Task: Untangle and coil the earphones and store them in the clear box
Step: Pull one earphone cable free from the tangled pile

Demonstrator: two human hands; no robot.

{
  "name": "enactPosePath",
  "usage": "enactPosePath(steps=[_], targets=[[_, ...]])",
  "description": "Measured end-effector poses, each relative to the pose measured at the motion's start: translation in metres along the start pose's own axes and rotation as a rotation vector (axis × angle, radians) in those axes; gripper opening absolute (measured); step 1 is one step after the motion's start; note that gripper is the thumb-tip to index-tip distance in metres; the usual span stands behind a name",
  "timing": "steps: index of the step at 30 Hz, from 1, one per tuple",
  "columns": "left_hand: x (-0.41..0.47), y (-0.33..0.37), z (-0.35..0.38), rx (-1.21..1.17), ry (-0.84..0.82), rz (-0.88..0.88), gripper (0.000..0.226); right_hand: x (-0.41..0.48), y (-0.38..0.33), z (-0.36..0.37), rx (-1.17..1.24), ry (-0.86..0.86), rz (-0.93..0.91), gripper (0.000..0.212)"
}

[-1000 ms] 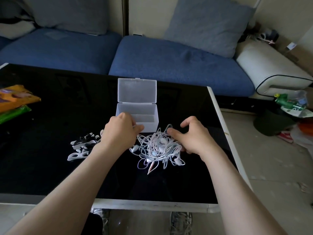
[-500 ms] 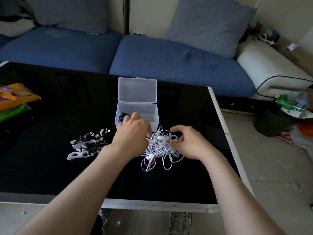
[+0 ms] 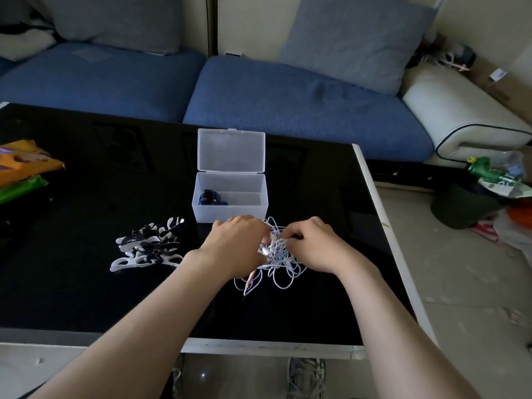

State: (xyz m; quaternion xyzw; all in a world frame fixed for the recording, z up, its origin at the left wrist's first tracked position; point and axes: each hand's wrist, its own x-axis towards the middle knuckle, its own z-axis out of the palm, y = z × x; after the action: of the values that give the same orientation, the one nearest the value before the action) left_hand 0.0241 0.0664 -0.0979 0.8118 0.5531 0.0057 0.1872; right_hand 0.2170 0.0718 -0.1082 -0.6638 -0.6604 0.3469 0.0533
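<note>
A tangled bundle of white earphones (image 3: 277,263) lies on the black table (image 3: 86,298), just in front of the clear box (image 3: 230,214). The box stands with its lid up, and a dark coiled earphone (image 3: 209,197) lies in its left end. My left hand (image 3: 236,246) grips the left side of the tangle with curled fingers. My right hand (image 3: 312,244) pinches wires on the right side. Loops of cable hang out below both hands onto the table.
A heap of white and black cable winders (image 3: 149,246) lies left of my left hand. Orange and green packets (image 3: 20,168) sit at the table's left edge. A blue sofa (image 3: 288,96) runs behind the table. Clutter covers the floor (image 3: 503,203) at the right.
Both hands closed in on the white tangle and took hold of it. The left hand moved right from the box's front, which uncovered the dark earphone inside.
</note>
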Motion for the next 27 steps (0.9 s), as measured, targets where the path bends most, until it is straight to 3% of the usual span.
enactPosePath(steps=[5,11,17,22,27], targets=[[0.001,-0.002,-0.003,-0.035,-0.094,-0.023,0.039,-0.002,0.001,-0.009,-0.069,0.114,-0.166,0.018],[0.005,-0.001,0.0,-0.077,-0.136,-0.019,0.051,-0.008,-0.007,-0.013,-0.076,0.025,-0.174,0.019],[0.003,0.0,-0.001,-0.038,-0.144,0.012,0.018,-0.011,-0.008,-0.013,-0.095,0.023,-0.149,0.015],[0.002,0.0,-0.004,-0.069,-0.076,-0.005,0.014,-0.014,-0.006,-0.016,-0.094,0.05,-0.148,0.013],[0.004,0.001,-0.013,-0.169,0.063,0.035,0.009,-0.018,-0.013,-0.02,0.135,-0.016,-0.129,0.01]])
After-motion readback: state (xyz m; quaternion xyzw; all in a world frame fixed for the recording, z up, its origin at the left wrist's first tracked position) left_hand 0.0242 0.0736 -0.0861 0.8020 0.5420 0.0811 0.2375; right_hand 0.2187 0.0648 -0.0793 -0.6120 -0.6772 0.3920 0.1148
